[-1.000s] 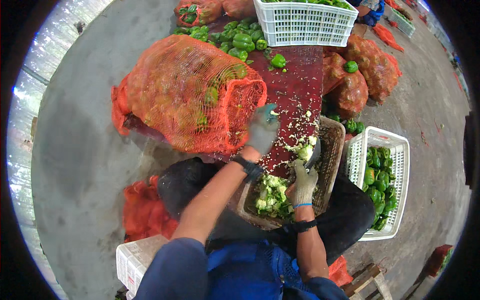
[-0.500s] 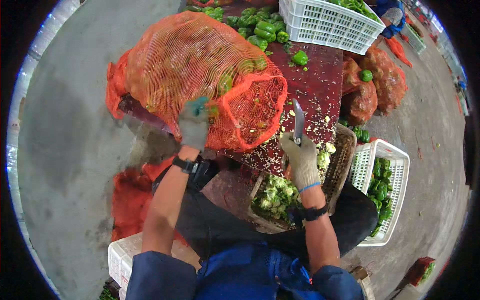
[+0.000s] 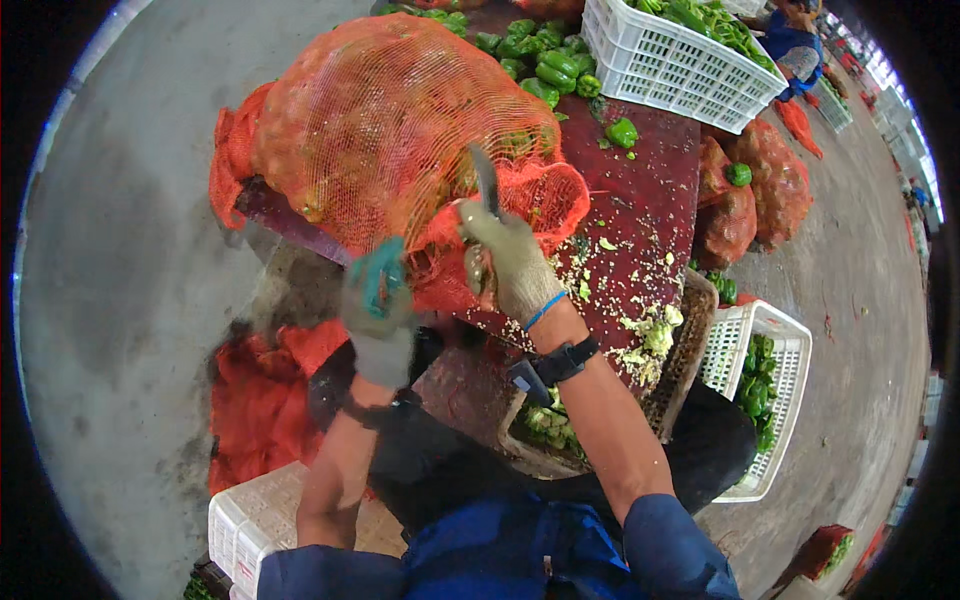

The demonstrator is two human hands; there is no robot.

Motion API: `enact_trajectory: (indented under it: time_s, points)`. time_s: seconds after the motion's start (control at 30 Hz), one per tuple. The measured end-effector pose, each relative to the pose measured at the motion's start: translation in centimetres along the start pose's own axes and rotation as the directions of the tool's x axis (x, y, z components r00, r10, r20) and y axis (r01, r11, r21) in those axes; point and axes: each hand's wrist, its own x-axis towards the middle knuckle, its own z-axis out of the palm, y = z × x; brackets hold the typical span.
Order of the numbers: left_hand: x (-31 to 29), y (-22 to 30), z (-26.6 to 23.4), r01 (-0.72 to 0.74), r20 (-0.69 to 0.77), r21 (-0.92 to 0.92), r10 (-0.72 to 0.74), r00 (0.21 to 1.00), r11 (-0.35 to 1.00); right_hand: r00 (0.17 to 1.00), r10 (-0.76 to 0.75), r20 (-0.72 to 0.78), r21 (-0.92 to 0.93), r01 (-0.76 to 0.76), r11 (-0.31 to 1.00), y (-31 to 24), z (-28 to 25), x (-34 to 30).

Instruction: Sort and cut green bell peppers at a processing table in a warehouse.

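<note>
A big orange mesh sack (image 3: 380, 130), with green and reddish shapes showing through its netting, lies across the dark red tabletop. Its loose mouth (image 3: 550, 195) faces right and is bunched near my right hand. My right hand (image 3: 510, 260), in a pale work glove, is closed around a knife (image 3: 484, 178), blade pointing up and away over the sack. The fingers also overlap the netting; whether they grip it I cannot tell. My left hand (image 3: 380, 310), in a grey and teal glove, is at the sack's near edge. Motion smears its fingers.
Cut pale scraps (image 3: 655, 330) and seeds litter the table. Green peppers (image 3: 555, 72) lie at the far side, beside a white crate (image 3: 680, 65). A second white crate (image 3: 795, 350) stands right. A scrap basket (image 3: 545, 455) sits by my legs. A person (image 3: 795, 50) is at far right.
My right hand, with the knife, has moved left and away, from over the scraps to the sack's mouth. My left hand has come nearer. The sack's mouth has narrowed and bunched.
</note>
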Motion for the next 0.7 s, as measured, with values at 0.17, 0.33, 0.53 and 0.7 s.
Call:
enact_trajectory:
  time_s: [0.17, 0.33, 0.53, 0.7]
  points:
    - [-1.9, 1.0, 3.4, -0.416, 0.264, 0.271, 0.349, 0.899, 0.868, 0.987, -0.132, 0.087, -0.192, 0.147, 0.97, -1.5, 0.5, -1.5]
    - [-2.3, 2.7, 5.2, -0.32, 0.364, 0.298, 0.203, 0.909, 0.899, 0.976, -0.219, -0.005, -0.689, 0.156, 0.708, -6.9, 1.7, -5.8]
    - [0.3, 1.3, 2.4, 0.007, -0.105, -0.143, -0.022, 0.994, 0.99, 0.96, -0.256, -0.113, -0.528, 0.16, 0.834, -7.5, -0.6, -8.0]
    - [4.2, -10.9, -0.1, 0.284, -0.309, -0.49, -0.469, 0.827, 0.824, 0.956, -0.204, -0.212, -0.284, 0.139, 0.949, -5.7, -1.0, -8.4]
